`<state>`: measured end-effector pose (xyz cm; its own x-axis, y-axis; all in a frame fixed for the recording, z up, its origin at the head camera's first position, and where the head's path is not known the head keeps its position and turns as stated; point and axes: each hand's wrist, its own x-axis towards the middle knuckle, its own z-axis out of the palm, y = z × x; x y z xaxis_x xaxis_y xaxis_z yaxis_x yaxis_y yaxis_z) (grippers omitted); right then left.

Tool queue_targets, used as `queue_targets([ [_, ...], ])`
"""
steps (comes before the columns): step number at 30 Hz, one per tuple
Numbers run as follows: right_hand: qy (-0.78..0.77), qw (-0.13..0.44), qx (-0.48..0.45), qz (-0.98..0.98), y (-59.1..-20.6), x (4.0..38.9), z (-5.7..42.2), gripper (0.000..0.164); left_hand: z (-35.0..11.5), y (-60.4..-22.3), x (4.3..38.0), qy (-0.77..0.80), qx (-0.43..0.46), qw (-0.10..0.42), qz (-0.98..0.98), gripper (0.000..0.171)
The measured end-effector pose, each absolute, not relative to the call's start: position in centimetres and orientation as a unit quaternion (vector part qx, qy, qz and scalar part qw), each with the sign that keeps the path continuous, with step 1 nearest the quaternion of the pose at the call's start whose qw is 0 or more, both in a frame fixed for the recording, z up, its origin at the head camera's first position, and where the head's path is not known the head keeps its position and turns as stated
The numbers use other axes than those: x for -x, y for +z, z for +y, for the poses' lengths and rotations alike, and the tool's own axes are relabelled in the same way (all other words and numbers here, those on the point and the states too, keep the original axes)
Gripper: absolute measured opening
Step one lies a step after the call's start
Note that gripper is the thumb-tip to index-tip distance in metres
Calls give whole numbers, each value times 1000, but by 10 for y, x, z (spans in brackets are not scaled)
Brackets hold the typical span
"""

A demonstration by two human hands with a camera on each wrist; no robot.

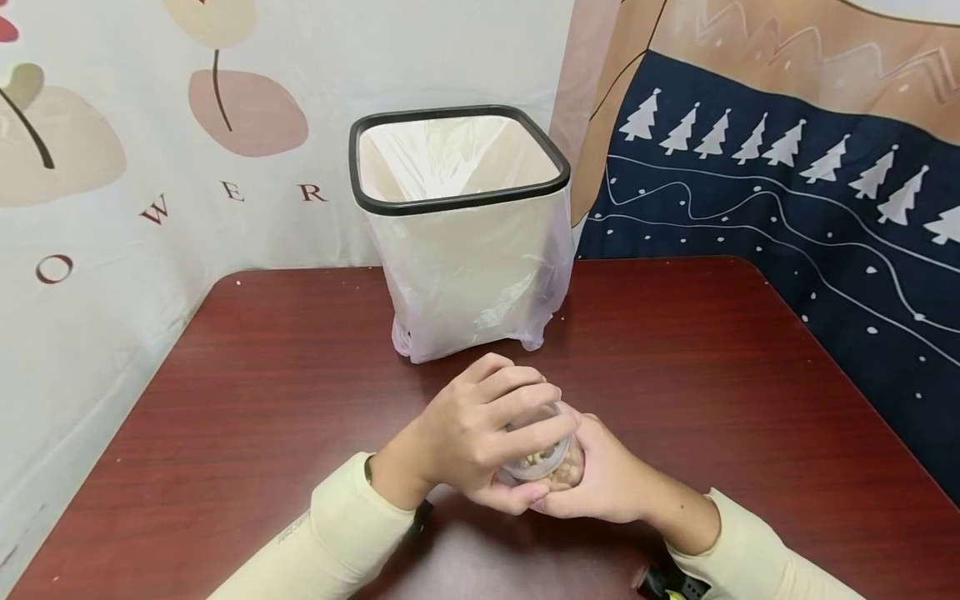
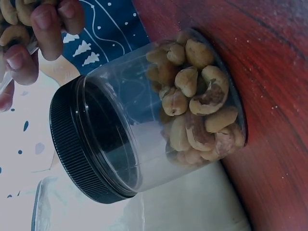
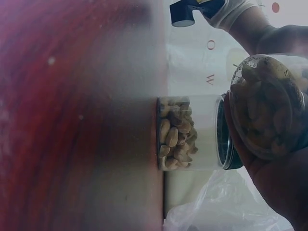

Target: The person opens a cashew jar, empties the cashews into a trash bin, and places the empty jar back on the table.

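Both hands are around a clear round jar (image 1: 567,472) of nuts over the near middle of the table. My left hand (image 1: 480,437) grips it at the top, fingers stretched across and thumb at the near side. My right hand (image 1: 611,475) holds the jar's body from the right. From below, the right wrist view shows the held jar's clear base (image 3: 264,113), with nuts behind it. A second clear jar (image 2: 178,106), about half full of cashews, stands upright on the table with a ribbed black lid (image 2: 84,142) on; the hands hide it in the head view.
A pale waste bin (image 1: 465,267) with a black rim and a clear plastic liner stands at the back of the dark red table (image 1: 285,367). Printed cloths (image 1: 750,225) hang behind and to the right. A dark wrist device (image 1: 667,583) sits beneath the right sleeve.
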<state>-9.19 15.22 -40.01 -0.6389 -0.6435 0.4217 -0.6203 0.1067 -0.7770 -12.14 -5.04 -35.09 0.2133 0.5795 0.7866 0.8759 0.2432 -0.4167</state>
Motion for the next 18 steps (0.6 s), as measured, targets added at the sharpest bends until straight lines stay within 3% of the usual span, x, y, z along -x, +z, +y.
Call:
queue_targets([
  [18,-507,13,445,738,-401,93,152,56,-50,-351,120,-135,610,487,-611,46],
])
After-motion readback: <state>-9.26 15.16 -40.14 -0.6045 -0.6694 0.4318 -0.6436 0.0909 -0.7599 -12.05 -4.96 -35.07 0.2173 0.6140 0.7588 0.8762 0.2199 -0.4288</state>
